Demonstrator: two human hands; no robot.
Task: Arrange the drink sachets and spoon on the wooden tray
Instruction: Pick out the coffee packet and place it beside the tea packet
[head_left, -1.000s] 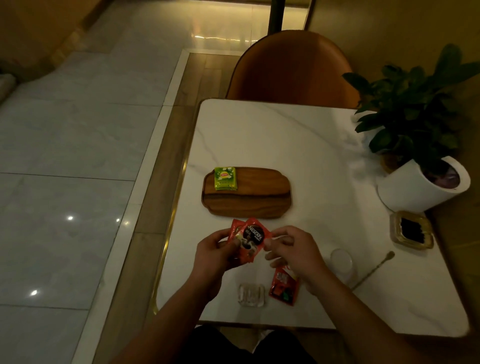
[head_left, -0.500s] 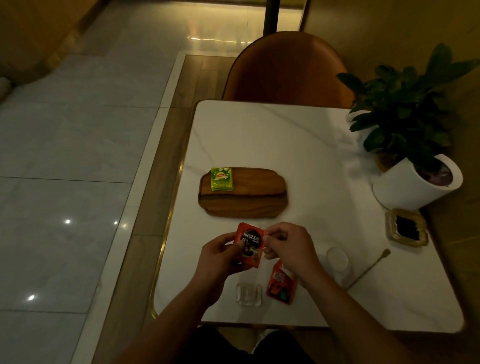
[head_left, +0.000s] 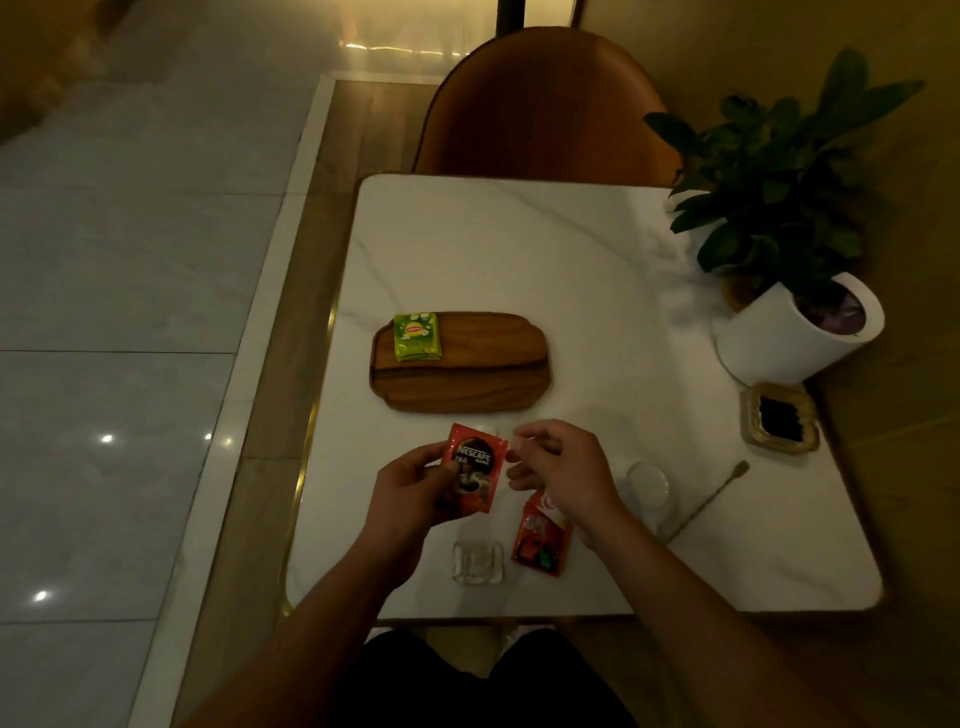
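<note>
I log left hand (head_left: 410, 493) pinching Nescafe sachet (head_left: 475, 467) just short of the wooden tray (head_left: 467, 384), right hand (head_left: 561, 467) curled at its edge, grip untellable; a one-sided hold may drop it onto the surface (head_left: 519, 249).

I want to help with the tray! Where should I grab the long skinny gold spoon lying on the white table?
Probably pinch the long thin gold spoon at mid-handle, coming straight down from above, fingers either side. It lies flat and slanted on the white marble table, so nothing fits underneath, and the clear glass stands close on its left.
</note>
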